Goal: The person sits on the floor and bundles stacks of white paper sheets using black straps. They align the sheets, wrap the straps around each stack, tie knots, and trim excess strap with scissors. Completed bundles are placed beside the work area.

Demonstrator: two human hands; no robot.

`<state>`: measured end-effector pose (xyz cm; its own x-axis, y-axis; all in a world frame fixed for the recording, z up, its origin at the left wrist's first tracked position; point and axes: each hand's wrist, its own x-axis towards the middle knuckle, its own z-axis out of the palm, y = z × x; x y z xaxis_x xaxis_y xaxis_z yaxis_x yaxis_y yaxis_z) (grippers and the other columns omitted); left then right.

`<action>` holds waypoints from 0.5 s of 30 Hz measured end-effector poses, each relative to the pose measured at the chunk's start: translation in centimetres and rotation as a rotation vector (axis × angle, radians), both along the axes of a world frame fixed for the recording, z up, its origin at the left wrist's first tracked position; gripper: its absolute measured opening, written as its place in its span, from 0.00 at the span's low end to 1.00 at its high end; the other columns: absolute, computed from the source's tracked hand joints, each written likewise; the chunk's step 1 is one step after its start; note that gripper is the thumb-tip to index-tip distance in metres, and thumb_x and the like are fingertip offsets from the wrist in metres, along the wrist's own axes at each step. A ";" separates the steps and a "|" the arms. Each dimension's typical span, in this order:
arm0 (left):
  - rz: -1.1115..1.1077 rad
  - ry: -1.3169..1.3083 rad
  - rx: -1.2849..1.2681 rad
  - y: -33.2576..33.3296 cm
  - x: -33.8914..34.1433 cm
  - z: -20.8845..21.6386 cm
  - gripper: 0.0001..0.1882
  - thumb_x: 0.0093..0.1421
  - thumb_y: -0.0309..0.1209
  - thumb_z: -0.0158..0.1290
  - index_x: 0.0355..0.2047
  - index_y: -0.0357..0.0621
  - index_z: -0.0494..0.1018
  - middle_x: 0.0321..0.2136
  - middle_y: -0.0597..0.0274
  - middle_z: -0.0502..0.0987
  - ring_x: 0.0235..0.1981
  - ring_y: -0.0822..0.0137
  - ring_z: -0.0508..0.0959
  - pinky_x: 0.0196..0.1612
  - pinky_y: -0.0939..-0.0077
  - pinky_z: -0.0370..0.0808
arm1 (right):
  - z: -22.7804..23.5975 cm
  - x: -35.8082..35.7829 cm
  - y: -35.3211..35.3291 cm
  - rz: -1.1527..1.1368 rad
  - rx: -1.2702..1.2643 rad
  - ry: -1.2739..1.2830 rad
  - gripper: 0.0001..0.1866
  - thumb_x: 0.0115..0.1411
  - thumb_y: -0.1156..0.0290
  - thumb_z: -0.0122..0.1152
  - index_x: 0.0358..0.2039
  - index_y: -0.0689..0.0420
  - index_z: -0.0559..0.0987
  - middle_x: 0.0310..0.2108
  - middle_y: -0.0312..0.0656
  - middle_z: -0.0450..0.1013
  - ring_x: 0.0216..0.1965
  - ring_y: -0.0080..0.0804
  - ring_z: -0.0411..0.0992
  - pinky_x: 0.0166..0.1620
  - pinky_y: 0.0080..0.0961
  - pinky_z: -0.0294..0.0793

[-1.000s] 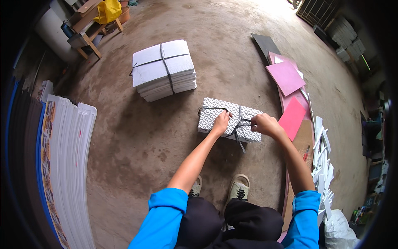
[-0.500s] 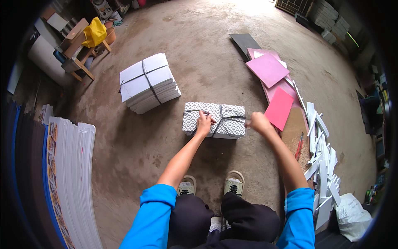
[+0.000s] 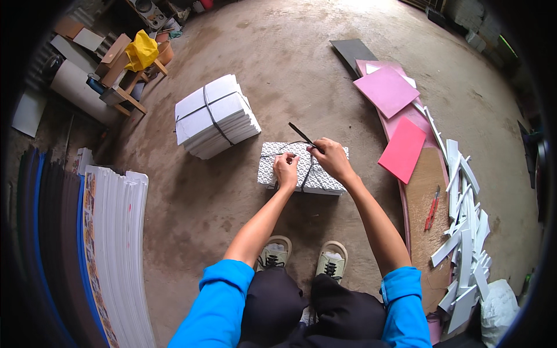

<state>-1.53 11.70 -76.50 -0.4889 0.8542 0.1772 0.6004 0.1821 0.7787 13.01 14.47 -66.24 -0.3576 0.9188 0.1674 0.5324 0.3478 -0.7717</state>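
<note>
"What's the biggest thing near you?"

"The brown concrete floor [image 3: 197, 255]. The oblong bundle with a white-and-grey patterned top [image 3: 324, 178] lies flat on it, in front of me."

"And next in size?"

"A long bank of thin white boards packed face to face [image 3: 119, 249], well to the left of the bundle. To the bundle's right runs a line of flat pink sheets [image 3: 387, 91] and a long brown board [image 3: 422, 180], with a heap of narrow white strips [image 3: 467, 249] farther right."

"Anything nearer?"

"A squarish stack of white sheets [image 3: 203, 124], bound crosswise in black, beyond the bundle and to its left, not touching it."

"And your hands?"

"Both are at the bundle. My left hand [image 3: 285, 170] has its fingertips drawn together on top, pinching the thin flat black strap [image 3: 300, 133]. My right hand [image 3: 332, 159] is curled over the bundle's far side, thumb and fingers closed on the strap; an end pokes up past them."

"The smallest?"

"A slim red-handled cutting knife [image 3: 432, 210], lying on the brown board, right of the bundle and well apart."
</note>
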 end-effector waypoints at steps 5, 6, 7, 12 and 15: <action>-0.141 0.018 -0.015 -1.6 0.2 0.5 0.09 0.48 0.29 0.58 0.29 0.38 0.77 0.26 0.54 0.78 0.28 0.62 0.78 0.33 0.72 0.72 | -0.2 -1.7 1.2 -0.070 -0.090 0.132 0.15 0.53 0.63 0.55 0.26 0.65 0.76 0.23 0.53 0.72 0.26 0.46 0.71 0.31 0.33 0.67; -0.149 -0.001 -0.047 -1.8 0.4 1.0 0.09 0.48 0.30 0.58 0.27 0.38 0.77 0.24 0.56 0.78 0.28 0.62 0.78 0.33 0.72 0.72 | -0.4 -1.7 1.3 -0.088 -0.164 0.172 0.15 0.53 0.63 0.55 0.27 0.65 0.76 0.20 0.52 0.71 0.22 0.39 0.71 0.29 0.30 0.66; -0.133 0.001 -0.104 -1.8 0.7 1.6 0.09 0.48 0.30 0.58 0.28 0.39 0.76 0.24 0.57 0.78 0.27 0.62 0.78 0.32 0.72 0.72 | -0.7 -1.7 1.6 -0.093 -0.184 0.182 0.15 0.54 0.63 0.55 0.28 0.65 0.77 0.19 0.51 0.71 0.20 0.35 0.69 0.27 0.29 0.66; -0.065 -0.014 -0.195 -1.6 2.1 3.2 0.09 0.49 0.29 0.57 0.32 0.43 0.73 0.23 0.57 0.78 0.26 0.63 0.78 0.30 0.72 0.72 | -0.9 -1.8 1.6 -0.120 -0.261 0.217 0.15 0.54 0.63 0.55 0.26 0.65 0.76 0.15 0.46 0.69 0.18 0.26 0.66 0.25 0.27 0.65; -0.183 0.024 -0.099 -2.0 1.6 2.1 0.10 0.50 0.30 0.55 0.33 0.42 0.73 0.24 0.57 0.77 0.26 0.62 0.78 0.31 0.70 0.72 | -1.0 -1.9 1.8 -0.121 -0.294 0.249 0.17 0.54 0.62 0.54 0.24 0.66 0.75 0.13 0.44 0.68 0.18 0.24 0.66 0.25 0.26 0.65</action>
